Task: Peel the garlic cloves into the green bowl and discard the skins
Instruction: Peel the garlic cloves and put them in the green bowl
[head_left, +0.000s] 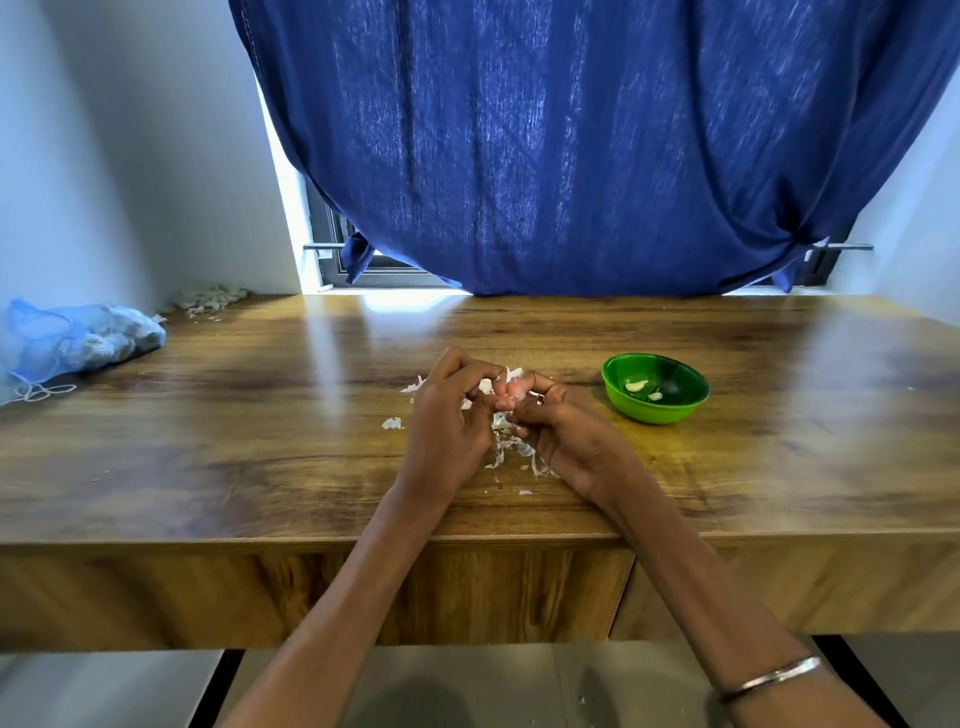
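Garlic clove (511, 388) sits pinched between both hands, left hand (451, 422) and right hand (563, 431), above the skins (511, 447) on the worktop (260, 415). Better to keep each grip light, tear skin with nails, then drop it in the bowl (655, 387) at right.

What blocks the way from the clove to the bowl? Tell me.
Nothing visible. Both hands hold the clove, and only bare table lies between it and the bowl to its right.

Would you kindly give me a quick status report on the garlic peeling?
Left hand and right hand both pinching one pinkish garlic clove. Round green bowl holds peeled cloves. White skins litter table; nothing blocking.
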